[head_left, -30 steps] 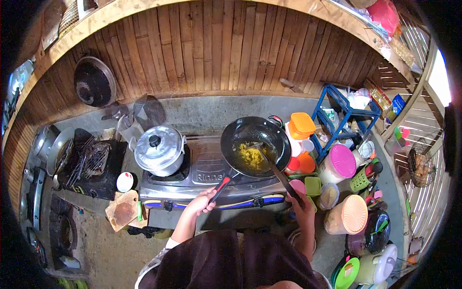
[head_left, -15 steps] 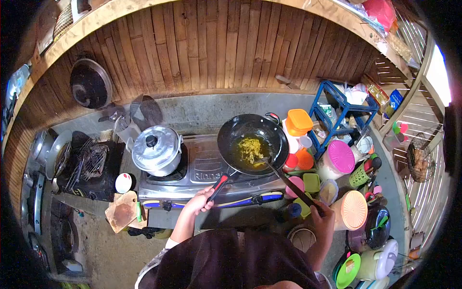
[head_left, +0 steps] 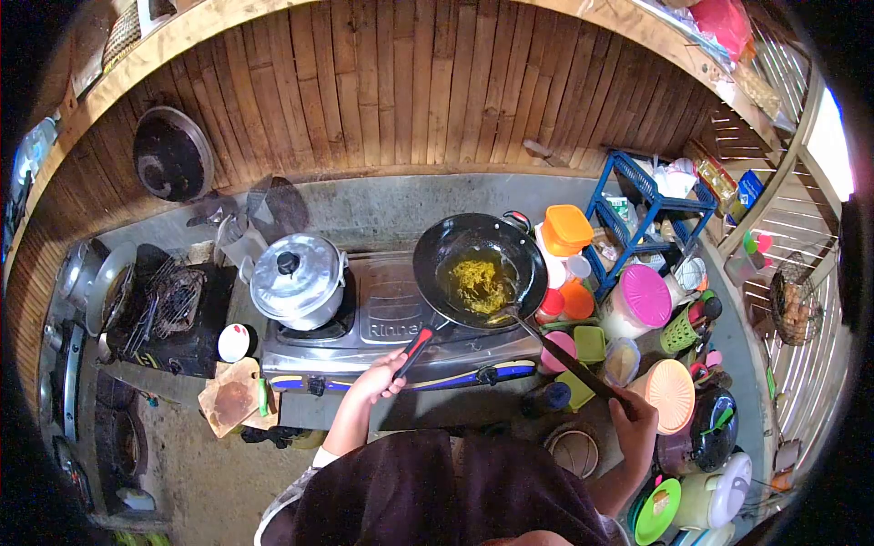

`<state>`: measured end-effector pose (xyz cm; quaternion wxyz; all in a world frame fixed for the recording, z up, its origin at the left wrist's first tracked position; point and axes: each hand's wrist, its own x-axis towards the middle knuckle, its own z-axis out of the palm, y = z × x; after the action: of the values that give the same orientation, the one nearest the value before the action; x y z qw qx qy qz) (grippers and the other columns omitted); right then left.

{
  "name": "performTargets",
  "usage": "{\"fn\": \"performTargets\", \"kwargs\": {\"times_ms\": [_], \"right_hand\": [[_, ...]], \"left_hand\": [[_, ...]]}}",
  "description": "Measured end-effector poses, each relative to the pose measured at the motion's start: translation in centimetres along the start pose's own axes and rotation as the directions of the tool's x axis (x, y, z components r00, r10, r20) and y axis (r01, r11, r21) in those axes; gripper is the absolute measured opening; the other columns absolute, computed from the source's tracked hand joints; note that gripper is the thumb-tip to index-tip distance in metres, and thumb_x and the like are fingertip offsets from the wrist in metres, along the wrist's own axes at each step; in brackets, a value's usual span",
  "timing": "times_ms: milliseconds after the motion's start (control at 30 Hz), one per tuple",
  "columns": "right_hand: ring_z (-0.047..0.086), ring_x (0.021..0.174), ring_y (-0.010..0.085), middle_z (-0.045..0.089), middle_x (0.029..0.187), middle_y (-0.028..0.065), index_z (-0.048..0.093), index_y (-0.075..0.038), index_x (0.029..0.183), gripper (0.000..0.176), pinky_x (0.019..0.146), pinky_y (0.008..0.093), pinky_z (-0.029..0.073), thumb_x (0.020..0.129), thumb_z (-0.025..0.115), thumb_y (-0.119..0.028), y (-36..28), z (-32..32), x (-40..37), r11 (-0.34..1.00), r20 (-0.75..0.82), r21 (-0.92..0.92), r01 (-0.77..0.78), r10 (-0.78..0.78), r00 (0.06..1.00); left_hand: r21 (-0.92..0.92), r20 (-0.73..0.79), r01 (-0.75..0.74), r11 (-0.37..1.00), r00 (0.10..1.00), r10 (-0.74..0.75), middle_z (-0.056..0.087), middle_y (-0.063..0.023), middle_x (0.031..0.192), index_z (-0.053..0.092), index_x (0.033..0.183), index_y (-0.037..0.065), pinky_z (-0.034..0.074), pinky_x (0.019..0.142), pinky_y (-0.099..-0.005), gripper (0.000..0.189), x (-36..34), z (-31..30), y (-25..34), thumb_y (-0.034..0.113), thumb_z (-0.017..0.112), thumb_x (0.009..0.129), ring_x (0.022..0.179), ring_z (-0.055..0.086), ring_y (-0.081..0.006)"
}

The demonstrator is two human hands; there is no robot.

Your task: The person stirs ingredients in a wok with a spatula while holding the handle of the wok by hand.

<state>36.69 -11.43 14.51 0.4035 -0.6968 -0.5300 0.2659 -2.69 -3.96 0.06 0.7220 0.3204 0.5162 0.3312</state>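
A black wok (head_left: 441,284) sits over the right side of the stove (head_left: 391,302), with chopped yellow food (head_left: 482,284) in oil inside it. My left hand (head_left: 381,380) is closed around the wok's red and black handle (head_left: 415,351). In my right hand (head_left: 635,417) is the end of a long dark spatula (head_left: 569,362), whose tip rests in the wok at the lower right edge of the food. A lidded silver pot (head_left: 297,278) stands on the left burner.
Left of the stove are a white cup (head_left: 234,342), a cutting board (head_left: 230,400) with a green-handled knife (head_left: 263,398), and a charred grill (head_left: 177,300). Plastic containers (head_left: 645,296) and a blue rack (head_left: 648,211) crowd the right side.
My right hand has moved a little to the right and down with the spatula. The food in the wok has shifted slightly and spread. My left hand stays on the handle.
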Motion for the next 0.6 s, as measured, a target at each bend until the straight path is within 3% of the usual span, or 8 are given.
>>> {"fn": "performTargets", "kwargs": {"times_ms": [33, 133, 267, 333, 600], "right_hand": [[0.043, 0.060, 0.0029, 0.055, 0.071, -0.0030, 0.064, 0.003, 0.098, 0.021, 0.052, 0.0178, 0.034, 0.077, 0.063, -0.002, 0.0, 0.0, -0.1, 0.999, -0.015, 0.034, 0.019, -0.019, 1.000], [0.042, 0.060, 0.0028, 0.054, 0.071, -0.0033, 0.064, 0.003, 0.097, 0.021, 0.052, 0.0179, 0.033, 0.077, 0.063, -0.001, 1.3, -0.2, 0.2, 0.995, -0.015, -0.016, 0.096, -0.096, 0.995], [0.045, 0.062, 0.0035, 0.056, 0.073, -0.0023, 0.063, 0.004, 0.098, 0.021, 0.054, 0.0183, 0.036, 0.077, 0.063, -0.001, 2.1, -0.2, 0.4, 0.994, -0.024, 0.028, 0.103, -0.103, 0.994], [0.049, 0.066, 0.0050, 0.059, 0.077, -0.0001, 0.063, 0.004, 0.099, 0.022, 0.058, 0.0194, 0.040, 0.077, 0.063, -0.001, 1.8, -0.5, 0.3, 0.992, 0.021, -0.081, 0.092, -0.091, 0.996], [0.047, 0.064, 0.0042, 0.058, 0.074, -0.0009, 0.063, 0.003, 0.099, 0.022, 0.056, 0.0195, 0.038, 0.077, 0.063, -0.001, 1.6, -0.1, 0.3, 0.995, -0.005, -0.037, 0.088, -0.089, 0.996]], "left_hand": [[0.000, 0.001, 0.000, 1.000, 1.000, 0.000, 0.038, 0.0045, 0.054, 0.037, 0.132, 0.025, 0.018, 0.033, -0.0179, 0.036, 0.1, 0.0, -0.1, 0.030, 0.036, 0.096, 0.040, 0.030, -0.0027], [-0.025, -0.019, 0.023, 0.999, 1.000, -0.024, 0.038, 0.0044, 0.054, 0.037, 0.132, 0.024, 0.018, 0.033, -0.0178, 0.036, 0.1, 0.0, -0.1, 0.029, 0.035, 0.096, 0.040, 0.030, -0.0027], [-0.016, -0.011, 0.014, 1.000, 1.000, -0.014, 0.038, 0.0044, 0.054, 0.037, 0.132, 0.025, 0.018, 0.033, -0.0177, 0.036, -0.2, 0.2, 0.3, 0.029, 0.035, 0.096, 0.040, 0.030, -0.0025], [-0.013, -0.005, 0.006, 1.000, 1.000, -0.006, 0.038, 0.0045, 0.054, 0.037, 0.132, 0.025, 0.018, 0.033, -0.0177, 0.036, -0.3, 0.2, 0.3, 0.029, 0.036, 0.096, 0.040, 0.030, -0.0024], [-0.026, -0.012, 0.025, 0.999, 1.000, -0.025, 0.038, 0.0053, 0.055, 0.036, 0.133, 0.026, 0.019, 0.033, -0.0175, 0.037, -0.1, 0.0, 0.1, 0.030, 0.037, 0.096, 0.040, 0.029, -0.0022]]}}
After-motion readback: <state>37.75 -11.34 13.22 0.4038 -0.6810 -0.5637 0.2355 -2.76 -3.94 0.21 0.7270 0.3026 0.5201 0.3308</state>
